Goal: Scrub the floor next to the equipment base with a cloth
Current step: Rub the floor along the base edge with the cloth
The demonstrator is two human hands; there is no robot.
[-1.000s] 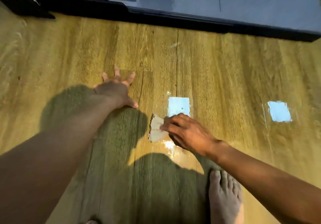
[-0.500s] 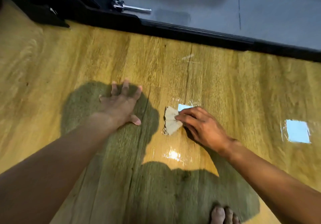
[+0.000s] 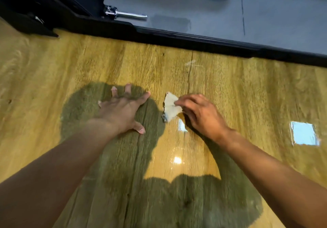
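Observation:
A small crumpled white cloth lies on the glossy wooden floor near the middle of the view. My right hand grips its right edge with curled fingers and holds it down on the boards. My left hand rests flat on the floor to the cloth's left, fingers spread, bearing my weight. The black equipment base runs across the top, well beyond both hands.
A grey platform sits behind the base's black edge, with a chrome pin at its left end. A black foot of the machine juts out at top left. Bright window reflections lie on the floor at right.
The view has shifted forward, toward the base; my foot has dropped out of view. My right hand has slid the cloth along the floor. My left hand stays planted flat.

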